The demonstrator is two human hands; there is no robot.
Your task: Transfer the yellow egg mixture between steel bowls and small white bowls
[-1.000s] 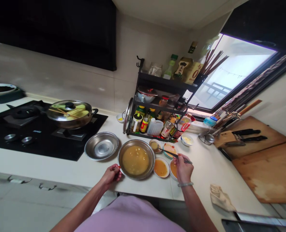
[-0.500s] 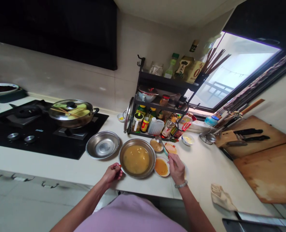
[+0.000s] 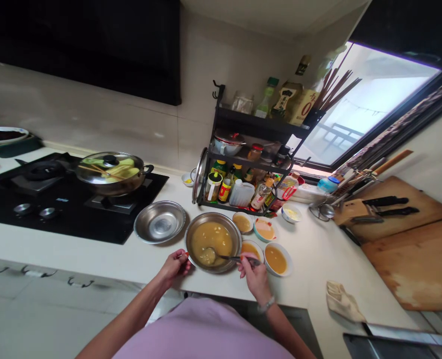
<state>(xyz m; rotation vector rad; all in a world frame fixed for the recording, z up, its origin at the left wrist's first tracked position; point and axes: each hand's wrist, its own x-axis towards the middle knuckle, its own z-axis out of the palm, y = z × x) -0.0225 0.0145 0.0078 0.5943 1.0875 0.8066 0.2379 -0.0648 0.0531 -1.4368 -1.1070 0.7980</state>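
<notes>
A steel basin (image 3: 195, 264) of brownish-yellow liquid with pale bits floating in it stands near the counter's front edge. My left hand (image 3: 176, 264) grips its rim at the left. In my right hand (image 3: 253, 274) is the handle of a ladle (image 3: 208, 255), whose bowl is dipped in the liquid. Four small bowls to the right hold similar liquid: one bowl (image 3: 242, 223) at the back, a teal-rimmed bowl (image 3: 264, 229), a bowl (image 3: 252, 249) partly behind my right hand, and a white bowl (image 3: 277, 259) at the right.
Left of the basin sits an empty steel basin (image 3: 160, 223). A lidded pan (image 3: 110, 174) stands on the black stove (image 3: 64, 224). Behind is a seasoning rack (image 3: 258, 119) with bottles. At right are a knife block (image 3: 355, 213), cutting boards (image 3: 411, 259) and a cloth (image 3: 342, 301).
My right hand has brought the ladle left and down from over the small back bowl into the basin's liquid. My left hand stays at the rim.
</notes>
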